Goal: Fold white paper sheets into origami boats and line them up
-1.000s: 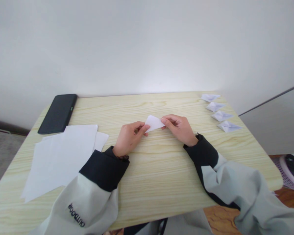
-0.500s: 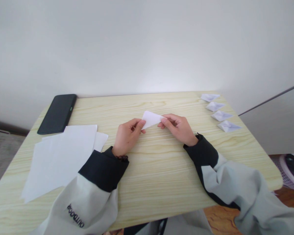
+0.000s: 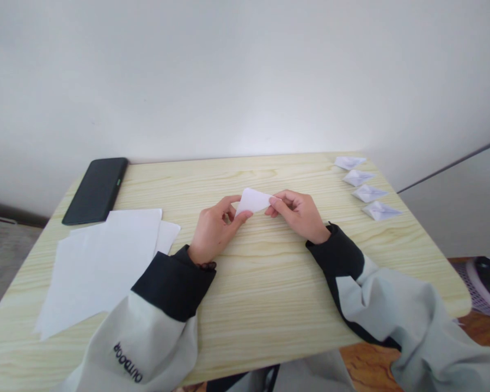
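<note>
Between my hands, above the middle of the table, is a small folded piece of white paper (image 3: 253, 200), wide at its left end and narrowing to the right. My left hand (image 3: 216, 226) grips the wide end, thumb along the lower edge and fingers at the far side and behind. The narrow right tip is pinched between the thumb and forefinger of my right hand (image 3: 297, 213). Several folded paper boats (image 3: 369, 193) stand in a row on the table to the right of my right hand.
Loose white paper sheets (image 3: 102, 267) lie overlapping at the left of the wooden table (image 3: 253, 305). Behind them rests a dark tablet-like device (image 3: 96, 190). A white wall (image 3: 245, 81) borders the far edge. A lilac basket (image 3: 479, 288) stands on the floor at right.
My left thumb has slid right along the lower edge of the folded paper, and its fingers have shifted upward. The paper has moved slightly right. My right hand keeps its pinch.
</note>
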Demonstrator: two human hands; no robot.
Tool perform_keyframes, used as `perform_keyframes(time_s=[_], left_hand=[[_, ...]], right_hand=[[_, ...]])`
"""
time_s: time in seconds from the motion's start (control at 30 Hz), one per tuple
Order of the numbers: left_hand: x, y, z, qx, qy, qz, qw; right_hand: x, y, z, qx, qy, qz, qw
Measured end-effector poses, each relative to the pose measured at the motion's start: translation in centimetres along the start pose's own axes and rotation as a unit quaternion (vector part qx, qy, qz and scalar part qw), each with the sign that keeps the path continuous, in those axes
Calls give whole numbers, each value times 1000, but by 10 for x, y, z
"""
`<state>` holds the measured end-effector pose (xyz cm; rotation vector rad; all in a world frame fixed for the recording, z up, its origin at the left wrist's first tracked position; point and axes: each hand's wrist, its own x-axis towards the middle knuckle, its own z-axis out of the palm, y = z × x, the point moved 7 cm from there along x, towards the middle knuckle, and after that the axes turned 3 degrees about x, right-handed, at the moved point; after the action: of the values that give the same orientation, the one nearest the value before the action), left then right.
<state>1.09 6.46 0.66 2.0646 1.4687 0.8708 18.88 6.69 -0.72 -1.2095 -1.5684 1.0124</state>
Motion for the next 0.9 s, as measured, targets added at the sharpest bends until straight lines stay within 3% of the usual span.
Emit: perform_keyframes(time_s=[0.33,0.9], left_hand=[[-5,18,2,77,13,139,987],[-6,18,1,89,36,154,983]], right_hand=[[0,-1,0,11,2,0,1000],[-2,-4,1,4,-6,-29,1000]])
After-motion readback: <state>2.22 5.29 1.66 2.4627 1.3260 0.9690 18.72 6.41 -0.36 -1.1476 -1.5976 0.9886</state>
